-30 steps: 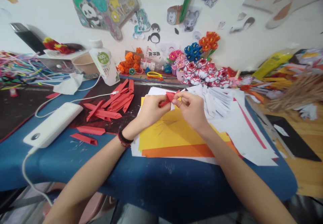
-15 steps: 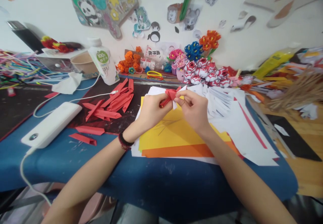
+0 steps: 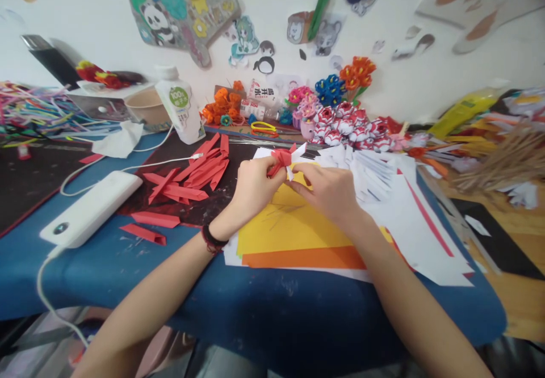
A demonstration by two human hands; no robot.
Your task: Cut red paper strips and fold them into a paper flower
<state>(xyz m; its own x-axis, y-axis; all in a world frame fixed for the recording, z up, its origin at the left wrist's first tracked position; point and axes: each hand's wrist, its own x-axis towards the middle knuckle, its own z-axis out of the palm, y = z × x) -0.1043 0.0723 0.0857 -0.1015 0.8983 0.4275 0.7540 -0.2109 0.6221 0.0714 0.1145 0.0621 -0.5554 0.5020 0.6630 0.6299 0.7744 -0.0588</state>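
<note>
My left hand (image 3: 258, 182) is closed, pinching a small folded paper flower (image 3: 281, 159) of red strips with white ends sticking out on its right side. Just right of it is my right hand (image 3: 330, 190), thumb and forefinger parted near the white paper end, with nothing visible between them. Below both hands lies a stack of sheets topped by yellow paper (image 3: 276, 230), with an orange sheet (image 3: 302, 257) along its lower edge. Folded red paper strips (image 3: 200, 171) are heaped to the left, and folded white strips (image 3: 361, 171) lie to the right.
A white power bank (image 3: 91, 210) with a cable lies at left on the blue desk mat (image 3: 272, 310). Behind stand a white glue bottle (image 3: 181, 105), yellow-handled scissors (image 3: 264, 128) and red-and-white paper flowers (image 3: 340, 125). Brown paper sticks (image 3: 502, 156) are piled at right.
My right thumb and forefinger have come away from the flower and spread apart. My left hand still holds the flower, now turned so more white ends show. The view has shifted slightly.
</note>
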